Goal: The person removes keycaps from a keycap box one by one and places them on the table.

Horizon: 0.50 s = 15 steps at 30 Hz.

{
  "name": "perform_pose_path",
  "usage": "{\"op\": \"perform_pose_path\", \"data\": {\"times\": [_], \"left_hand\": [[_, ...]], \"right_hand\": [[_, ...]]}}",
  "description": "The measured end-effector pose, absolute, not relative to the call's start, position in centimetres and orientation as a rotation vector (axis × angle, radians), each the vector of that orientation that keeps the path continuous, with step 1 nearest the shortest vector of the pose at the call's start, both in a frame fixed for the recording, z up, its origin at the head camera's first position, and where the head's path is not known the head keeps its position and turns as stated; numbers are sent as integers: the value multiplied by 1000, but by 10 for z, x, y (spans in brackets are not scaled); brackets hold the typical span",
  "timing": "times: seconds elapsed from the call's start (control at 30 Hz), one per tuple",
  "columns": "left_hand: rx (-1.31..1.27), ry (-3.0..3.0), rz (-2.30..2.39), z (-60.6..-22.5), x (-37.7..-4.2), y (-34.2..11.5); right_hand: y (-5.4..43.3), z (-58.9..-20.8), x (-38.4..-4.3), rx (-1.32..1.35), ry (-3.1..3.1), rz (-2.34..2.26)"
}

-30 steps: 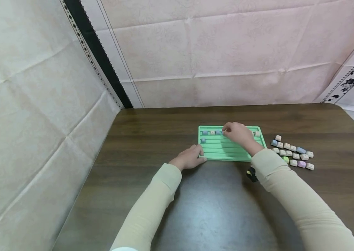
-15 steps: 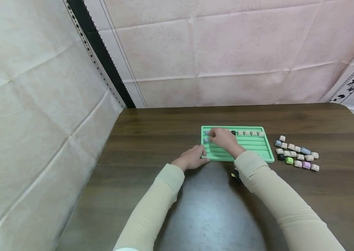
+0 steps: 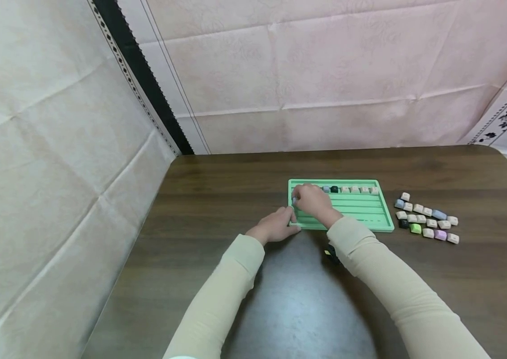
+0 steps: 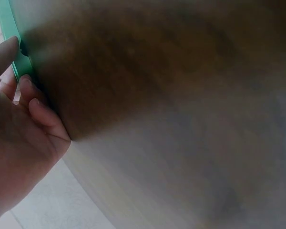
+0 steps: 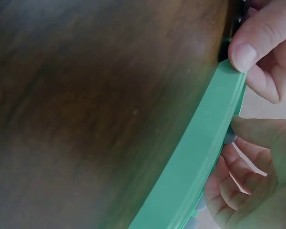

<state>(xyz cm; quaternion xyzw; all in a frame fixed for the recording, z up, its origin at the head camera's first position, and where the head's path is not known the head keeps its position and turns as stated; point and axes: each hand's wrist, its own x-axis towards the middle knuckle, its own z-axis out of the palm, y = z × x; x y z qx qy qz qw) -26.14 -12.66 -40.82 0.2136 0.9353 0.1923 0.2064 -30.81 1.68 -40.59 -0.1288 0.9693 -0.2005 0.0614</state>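
Note:
A light green ridged tray lies on the table. My left hand grips its near left corner; in the left wrist view the thumb and curled fingers of that left hand lie at the green edge. Over the tray's left end, my right hand pinches a blue-grey keycap in the second row. The right wrist view has this keycap between thumb and fingertips. Along the top row sit a blue keycap, a black keycap and several white keycaps; my right hand hides the row's left part.
Right of the tray, loose keycaps lie in slanting rows on the brown wooden table: mostly white, with a green keycap, a purple keycap and a few blue and black ones. Pale cloth hangs behind the table.
My right hand has moved left and nearer, from the top row to the second row's left end, uncovering the black keycap. My left hand stays at the tray's corner.

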Motion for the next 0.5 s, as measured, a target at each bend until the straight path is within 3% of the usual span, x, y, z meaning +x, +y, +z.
{"op": "perform_pose_path", "data": {"times": [0.5], "left_hand": [[558,2595,544,-408,-261,-126]], "right_hand": [[31,-396,-303,-401,2942,-691]]}}
